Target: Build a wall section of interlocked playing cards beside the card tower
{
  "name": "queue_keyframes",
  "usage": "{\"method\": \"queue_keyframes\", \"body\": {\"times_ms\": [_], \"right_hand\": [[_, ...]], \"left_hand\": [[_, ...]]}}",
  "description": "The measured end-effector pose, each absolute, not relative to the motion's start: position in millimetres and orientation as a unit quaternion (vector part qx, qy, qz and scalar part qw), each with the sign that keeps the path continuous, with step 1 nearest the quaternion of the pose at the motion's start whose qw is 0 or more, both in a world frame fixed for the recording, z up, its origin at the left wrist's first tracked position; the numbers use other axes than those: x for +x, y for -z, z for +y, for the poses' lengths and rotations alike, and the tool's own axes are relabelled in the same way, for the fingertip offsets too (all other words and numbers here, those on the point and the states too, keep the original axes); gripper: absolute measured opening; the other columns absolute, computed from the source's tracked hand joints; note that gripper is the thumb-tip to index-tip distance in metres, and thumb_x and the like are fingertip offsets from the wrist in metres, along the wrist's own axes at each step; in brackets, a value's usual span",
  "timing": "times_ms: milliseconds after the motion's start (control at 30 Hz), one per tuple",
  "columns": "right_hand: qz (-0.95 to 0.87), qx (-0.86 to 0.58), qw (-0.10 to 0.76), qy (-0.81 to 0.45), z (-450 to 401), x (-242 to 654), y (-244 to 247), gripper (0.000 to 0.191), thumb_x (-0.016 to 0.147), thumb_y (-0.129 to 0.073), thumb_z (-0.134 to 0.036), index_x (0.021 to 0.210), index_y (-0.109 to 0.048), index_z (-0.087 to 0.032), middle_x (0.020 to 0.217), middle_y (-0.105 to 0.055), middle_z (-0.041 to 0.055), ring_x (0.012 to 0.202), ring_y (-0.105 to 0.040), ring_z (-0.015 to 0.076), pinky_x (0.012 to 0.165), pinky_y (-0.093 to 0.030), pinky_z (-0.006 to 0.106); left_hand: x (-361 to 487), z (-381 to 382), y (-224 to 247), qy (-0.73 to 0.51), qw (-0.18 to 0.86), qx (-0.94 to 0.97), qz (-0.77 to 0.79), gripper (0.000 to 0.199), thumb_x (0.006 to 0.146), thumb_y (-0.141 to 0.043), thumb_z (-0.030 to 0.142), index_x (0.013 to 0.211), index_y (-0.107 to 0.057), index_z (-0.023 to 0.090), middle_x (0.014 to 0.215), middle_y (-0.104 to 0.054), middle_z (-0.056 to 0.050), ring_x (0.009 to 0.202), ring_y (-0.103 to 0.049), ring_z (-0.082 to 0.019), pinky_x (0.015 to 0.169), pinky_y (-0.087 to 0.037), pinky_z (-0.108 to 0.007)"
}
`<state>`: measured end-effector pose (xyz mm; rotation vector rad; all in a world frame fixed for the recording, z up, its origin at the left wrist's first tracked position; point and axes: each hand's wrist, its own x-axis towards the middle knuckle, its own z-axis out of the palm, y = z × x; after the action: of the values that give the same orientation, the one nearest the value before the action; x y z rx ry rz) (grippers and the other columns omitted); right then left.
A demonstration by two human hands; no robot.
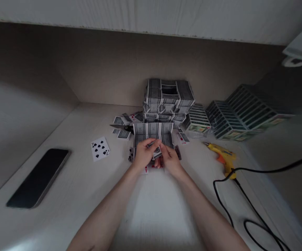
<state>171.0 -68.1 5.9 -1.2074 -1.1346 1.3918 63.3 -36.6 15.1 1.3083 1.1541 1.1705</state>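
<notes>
My left hand [145, 152] and my right hand [170, 157] meet at the front of a small open box made of playing cards [153, 130]. Both hands pinch a playing card [157, 152] between thumbs and fingers; its patterned back shows in the gap. An ace card [146, 170] lies partly under my left hand. Behind the small box stands a larger box built of playing cards [155, 91], with a rectangular opening in its top. The inner fingers of each hand are partly hidden.
Loose cards and dark-handled scissors [123, 127] lie left of the boxes. A seven of spades [100, 149] and a phone [39, 178] are farther left. To the right lie a yellow glue gun [225, 158] with a black cable [264, 171] and stacked card packs [226, 120].
</notes>
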Motion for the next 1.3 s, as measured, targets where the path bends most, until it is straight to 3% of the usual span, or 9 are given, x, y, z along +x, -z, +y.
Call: {"method": "queue_keyframes", "body": {"times_ms": [100, 300, 433, 600, 867, 1167, 1300], "right_hand": [[-0.460, -0.505, 0.463, -0.564, -67.6, 172.0, -8.5, 0.045, 0.079, -0.043, -0.059, 0.084, -0.055, -0.016, 0.032, -0.045, -0.0084, 0.024, -0.036, 0.0074, 0.028, -0.027, 0.018], [-0.406, -0.506, 0.474, -0.595, -66.4, 172.6, -11.7, 0.040, 0.076, -0.047, -0.055, 0.078, -0.055, -0.016, 0.028, -0.045, -0.0078, 0.021, -0.032, 0.0071, 0.025, -0.021, 0.017], [-0.387, -0.508, 0.480, -0.602, -65.4, 173.2, -10.0, 0.038, 0.076, -0.048, -0.054, 0.069, -0.052, -0.017, 0.029, -0.047, -0.0061, 0.021, -0.035, 0.0074, 0.025, -0.023, 0.017], [-0.398, -0.509, 0.477, -0.595, -65.2, 171.6, -8.2, 0.039, 0.076, -0.049, -0.055, 0.075, -0.054, -0.016, 0.032, -0.049, -0.0059, 0.023, -0.041, 0.0084, 0.026, -0.029, 0.017], [-0.406, -0.509, 0.481, -0.587, -65.6, 169.1, -5.6, 0.040, 0.077, -0.047, -0.055, 0.086, -0.053, -0.016, 0.034, -0.050, -0.0073, 0.024, -0.040, 0.0078, 0.028, -0.030, 0.017], [-0.409, -0.507, 0.477, -0.589, -65.7, 169.7, -3.9, 0.037, 0.076, -0.047, -0.054, 0.081, -0.053, -0.017, 0.035, -0.049, -0.0075, 0.026, -0.043, 0.0092, 0.028, -0.031, 0.018], [-0.417, -0.505, 0.484, -0.580, -67.1, 169.9, -5.8, 0.036, 0.076, -0.046, -0.053, 0.078, -0.053, -0.018, 0.036, -0.049, -0.0070, 0.026, -0.042, 0.0089, 0.029, -0.031, 0.019]], "left_hand": [[61.8, -35.1, -12.9, -0.493, 0.502, 0.543, 0.459, 0.025, 0.071, -0.063, 0.039, 0.075, -0.070, 0.015, 0.072, -0.068, 0.000, 0.065, -0.059, -0.011, 0.063, -0.045, -0.020], [66.6, -37.9, -16.5, -0.494, 0.480, 0.556, 0.466, 0.022, 0.076, -0.059, 0.034, 0.079, -0.072, 0.017, 0.079, -0.071, -0.003, 0.074, -0.063, -0.014, 0.070, -0.048, -0.024], [68.3, -39.8, -15.2, -0.492, 0.416, 0.606, 0.466, 0.020, 0.079, -0.056, 0.030, 0.085, -0.071, 0.018, 0.086, -0.071, -0.004, 0.080, -0.065, -0.015, 0.075, -0.049, -0.026], [67.1, -42.1, -10.4, -0.497, 0.315, 0.663, 0.463, 0.019, 0.081, -0.053, 0.027, 0.088, -0.070, 0.021, 0.091, -0.071, -0.004, 0.086, -0.064, -0.015, 0.081, -0.048, -0.028], [71.9, -40.9, -10.5, -0.496, 0.365, 0.604, 0.505, 0.021, 0.082, -0.052, 0.031, 0.087, -0.068, 0.018, 0.085, -0.071, -0.003, 0.077, -0.066, -0.014, 0.071, -0.050, -0.023], [67.9, -44.4, -8.5, -0.472, 0.161, 0.716, 0.489, 0.019, 0.083, -0.051, 0.024, 0.088, -0.068, 0.018, 0.085, -0.071, -0.005, 0.081, -0.064, -0.017, 0.076, -0.048, -0.029], [67.5, -45.2, -8.9, -0.481, 0.151, 0.724, 0.471, 0.018, 0.082, -0.052, 0.023, 0.087, -0.068, 0.018, 0.082, -0.071, -0.005, 0.078, -0.064, -0.016, 0.076, -0.049, -0.030]]}}
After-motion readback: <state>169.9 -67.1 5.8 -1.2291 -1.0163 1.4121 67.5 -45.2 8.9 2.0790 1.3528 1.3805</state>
